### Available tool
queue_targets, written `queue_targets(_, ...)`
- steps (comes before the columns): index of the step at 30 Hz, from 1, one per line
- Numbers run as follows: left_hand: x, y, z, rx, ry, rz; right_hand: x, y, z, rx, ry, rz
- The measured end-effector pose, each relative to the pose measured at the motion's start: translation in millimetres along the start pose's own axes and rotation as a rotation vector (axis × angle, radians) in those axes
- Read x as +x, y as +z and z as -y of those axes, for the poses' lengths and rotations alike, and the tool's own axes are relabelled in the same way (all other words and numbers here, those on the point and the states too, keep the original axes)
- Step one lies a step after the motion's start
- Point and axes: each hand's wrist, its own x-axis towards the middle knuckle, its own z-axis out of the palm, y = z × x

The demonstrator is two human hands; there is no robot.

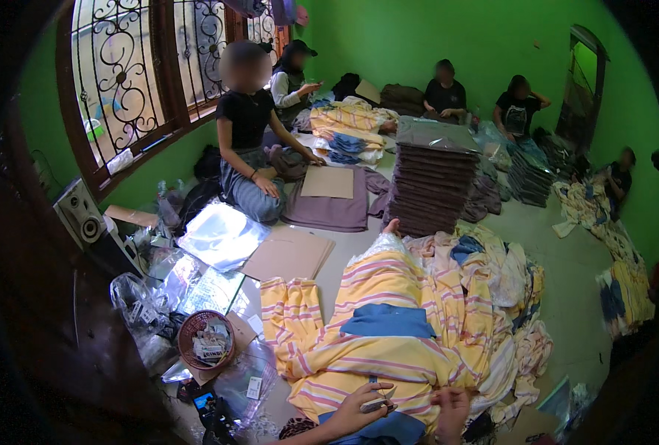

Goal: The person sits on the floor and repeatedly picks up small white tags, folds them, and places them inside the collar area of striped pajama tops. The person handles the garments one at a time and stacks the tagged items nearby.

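Observation:
A yellow shirt with pink and white stripes and blue panels (374, 363) lies spread out before me, over my outstretched leg. My left hand (355, 412) is closed around a small grey metal tool (374, 406) that looks like thread snips, just above the fabric. To its right, my right hand (452, 410) is raised at the shirt's edge with fingers curled together. Whether a thread or a bit of cloth is between those fingers is too small to see. One blue panel (389, 320) crosses the middle of the shirt, and another lies under my left hand.
Crumpled striped shirts (504, 297) heap up on the right. A tall stack of dark packed garments (433, 178) stands ahead. Cardboard sheets (289, 252), clear plastic bags (222, 233) and a basket of labels (206, 340) lie left. Several people sit around the room, one (248, 141) beside a folded garment.

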Motion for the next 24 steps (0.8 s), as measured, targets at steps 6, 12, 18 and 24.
queue_targets(6, 0.8, 5.5, -13.1, -0.131, -0.033, -0.152, -29.4, 56.7, 15.0, 0.158, 0.062, 0.371)
queue_targets(12, 4.5, 7.2, -15.2, -0.185, -0.085, -0.219, -29.4, 62.7, 25.2, 0.304, 0.240, 0.386)
queue_targets(18, 8.2, 6.8, -8.1, -0.129, -0.097, -0.223, -15.1, 55.1, 38.3, -0.274, -0.180, 0.553)
queue_targets(24, 2.2, 19.2, -14.9, -0.101, 0.019, -0.376, -10.7, 55.6, 46.1, -0.587, -0.589, 0.554)
